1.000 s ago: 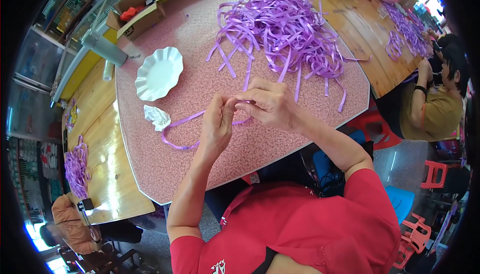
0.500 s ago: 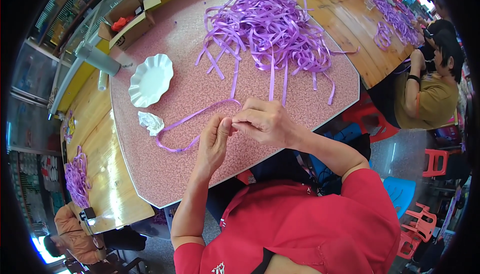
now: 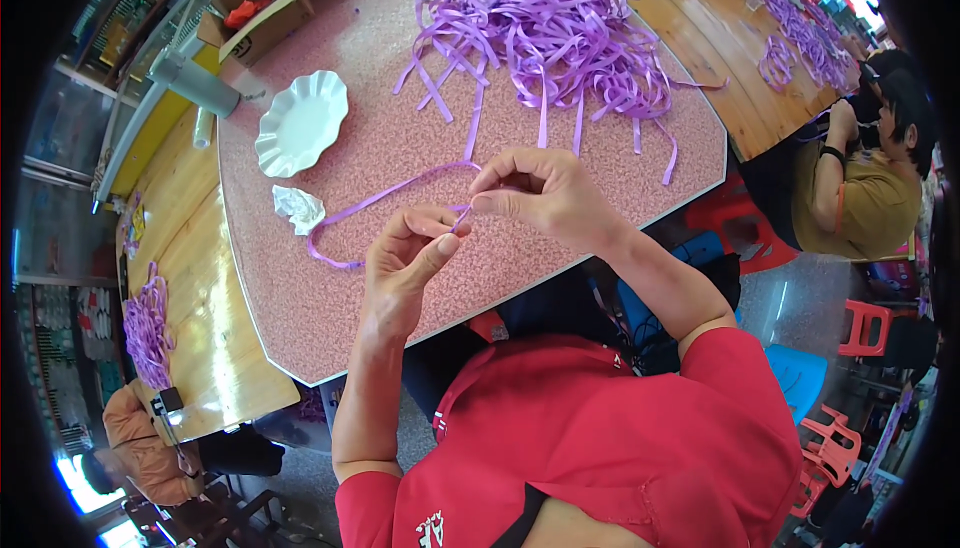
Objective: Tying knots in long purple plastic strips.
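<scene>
A purple ribbon (image 3: 378, 197) makes a long loop on the speckled pink table and runs up into my hands. My left hand (image 3: 408, 258) pinches it between thumb and fingers, with a short piece showing at the tips. Close on its right, my right hand (image 3: 545, 196) grips the ribbon with thumb and forefinger, the other fingers curled. The fingertips of both hands almost meet over the near half of the table. Beyond them lies a big tangled heap of purple ribbons (image 3: 550, 33), several ends trailing toward me.
Left of the ribbon are a crumpled white tissue (image 3: 298, 209), a white scalloped dish (image 3: 302, 123), a grey cylinder (image 3: 195, 83) and an open cardboard box (image 3: 262, 23). A co-worker (image 3: 860, 173) sits at the right, another person (image 3: 150, 438) at the lower left. More ribbons (image 3: 150, 333) lie on the wooden tables.
My hands have turned and parted slightly, and a short stretch of ribbon now shows between the fingertips. The view has shifted a little, so the table sits higher.
</scene>
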{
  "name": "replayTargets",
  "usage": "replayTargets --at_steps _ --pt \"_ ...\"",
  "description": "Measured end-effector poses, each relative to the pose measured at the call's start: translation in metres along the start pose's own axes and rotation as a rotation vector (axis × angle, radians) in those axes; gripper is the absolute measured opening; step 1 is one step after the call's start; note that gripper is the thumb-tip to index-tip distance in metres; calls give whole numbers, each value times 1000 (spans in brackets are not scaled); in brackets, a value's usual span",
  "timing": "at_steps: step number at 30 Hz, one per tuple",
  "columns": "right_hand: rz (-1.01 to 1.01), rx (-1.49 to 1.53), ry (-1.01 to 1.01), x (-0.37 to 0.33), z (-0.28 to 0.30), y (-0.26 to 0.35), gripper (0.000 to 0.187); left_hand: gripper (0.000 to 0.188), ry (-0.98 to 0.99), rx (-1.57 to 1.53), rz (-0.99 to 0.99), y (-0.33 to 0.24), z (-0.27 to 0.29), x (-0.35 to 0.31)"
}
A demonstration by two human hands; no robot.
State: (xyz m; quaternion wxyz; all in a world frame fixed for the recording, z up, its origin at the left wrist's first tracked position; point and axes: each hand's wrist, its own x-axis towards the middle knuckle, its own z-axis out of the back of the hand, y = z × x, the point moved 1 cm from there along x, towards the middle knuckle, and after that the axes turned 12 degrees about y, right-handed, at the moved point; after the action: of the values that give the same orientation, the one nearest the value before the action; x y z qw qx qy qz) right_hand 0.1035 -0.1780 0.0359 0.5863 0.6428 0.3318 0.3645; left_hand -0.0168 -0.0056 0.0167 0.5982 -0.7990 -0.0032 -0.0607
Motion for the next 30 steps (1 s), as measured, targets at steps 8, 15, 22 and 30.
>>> replayTargets --at_steps 8,15,22,30 --pt "55 -51 -83 -2 -24 -22 15 11 -257 42 -286 7 -13 4" --pt "-34 80 -44 5 -17 -25 19 24 -132 1380 -549 -3 -9 13" --pt "-78 130 -41 6 -18 -27 17 24 -72 1443 -552 -4 -6 14" --pt "201 133 -152 5 -29 -37 9 5 -204 100 -137 10 -10 8"
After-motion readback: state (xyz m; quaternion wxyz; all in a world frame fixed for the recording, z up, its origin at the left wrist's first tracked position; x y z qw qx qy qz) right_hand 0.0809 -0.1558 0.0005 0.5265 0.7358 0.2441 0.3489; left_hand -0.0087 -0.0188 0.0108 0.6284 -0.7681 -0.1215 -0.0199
